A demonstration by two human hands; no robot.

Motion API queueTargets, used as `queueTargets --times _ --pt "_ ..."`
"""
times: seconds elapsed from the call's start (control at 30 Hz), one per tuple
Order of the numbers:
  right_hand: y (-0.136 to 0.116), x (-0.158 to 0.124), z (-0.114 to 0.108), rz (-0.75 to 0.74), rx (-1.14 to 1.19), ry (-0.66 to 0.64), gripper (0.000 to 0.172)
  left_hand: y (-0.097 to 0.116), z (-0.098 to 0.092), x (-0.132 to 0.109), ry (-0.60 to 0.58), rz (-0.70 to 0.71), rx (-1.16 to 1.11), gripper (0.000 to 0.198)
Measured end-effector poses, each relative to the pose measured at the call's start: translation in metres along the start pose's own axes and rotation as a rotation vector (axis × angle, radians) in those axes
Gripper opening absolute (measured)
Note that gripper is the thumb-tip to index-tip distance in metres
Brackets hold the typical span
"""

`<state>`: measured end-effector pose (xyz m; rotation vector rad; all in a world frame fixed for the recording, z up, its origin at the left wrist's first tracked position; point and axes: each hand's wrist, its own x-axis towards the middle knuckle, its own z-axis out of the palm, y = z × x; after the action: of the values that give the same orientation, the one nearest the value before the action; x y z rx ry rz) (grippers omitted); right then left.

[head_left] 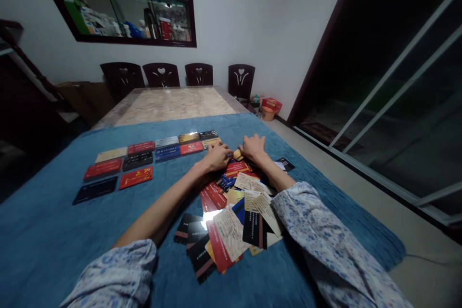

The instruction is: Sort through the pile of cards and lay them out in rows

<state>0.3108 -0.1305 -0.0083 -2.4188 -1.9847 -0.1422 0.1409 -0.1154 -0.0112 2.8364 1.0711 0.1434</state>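
A loose heap of plastic cards [229, 233] in red, black, cream, yellow and blue spreads over the blue cloth between my forearms. At the heap's far end, my left hand [218, 156] curls its fingers down among the cards; what it grips is hidden. Just to its right, my right hand [253, 148] is bent over the same end, its thumb side against a yellow card [237, 155]. To the left, several cards lie in rows, including a red card [136, 177], a dark navy card [95, 190] and a blue card [168, 153].
The blue cloth [46, 231] covers the near part of a table with a marbled top [176, 101]. Dark chairs [241, 80] stand along its far side. A red and orange container [269, 108] sits on the floor by the wall. Glass doors [397, 101] are at right.
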Motion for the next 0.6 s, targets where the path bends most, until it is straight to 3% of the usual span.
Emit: queueTargets --times 0.4,0.5,0.6 --pt "0.007 -0.016 -0.007 0.047 0.048 -0.046 0.039 0.012 0.0 -0.001 0.004 0.017 -0.027 0.031" --pt "0.015 -0.017 -0.01 0.005 0.06 -0.05 0.036 0.01 0.005 0.002 0.044 0.035 -0.013 0.031" --pt "0.027 -0.015 -0.014 -0.134 0.134 -0.094 0.038 0.008 0.009 0.003 0.077 0.089 0.005 0.032"
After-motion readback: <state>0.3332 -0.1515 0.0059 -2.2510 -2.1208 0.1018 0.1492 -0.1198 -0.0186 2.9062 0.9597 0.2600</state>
